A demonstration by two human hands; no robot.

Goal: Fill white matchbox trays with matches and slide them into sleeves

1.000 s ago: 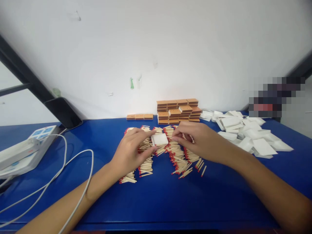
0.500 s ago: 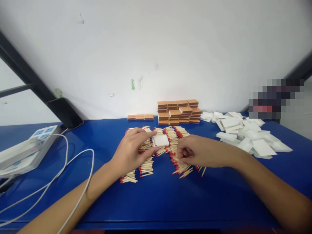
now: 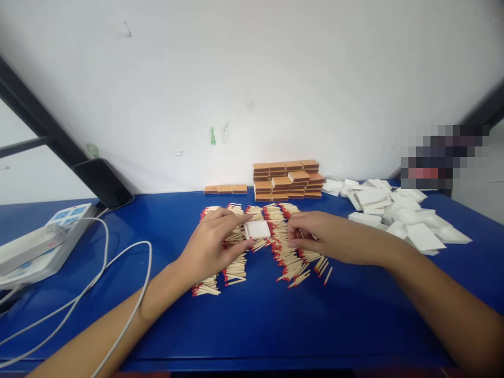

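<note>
Blue surface (image 3: 260,320): left hand (image 3: 214,236) pinches white tray (image 3: 258,230) — hold it level; right hand (image 3: 325,233) curls over matches (image 3: 289,262) — its grip unclear.

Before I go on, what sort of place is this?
Probably a small indoor workspace for handwork: a blue table holds rows of loose matches, stacked orange matchboxes and a heap of white box trays.

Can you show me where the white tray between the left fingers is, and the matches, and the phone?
Tray (image 3: 258,229): head view, on its inside floor.
Matches (image 3: 235,265): head view, on sticks in the near part of one pile.
Phone (image 3: 103,182): head view, on its dark face.
</note>
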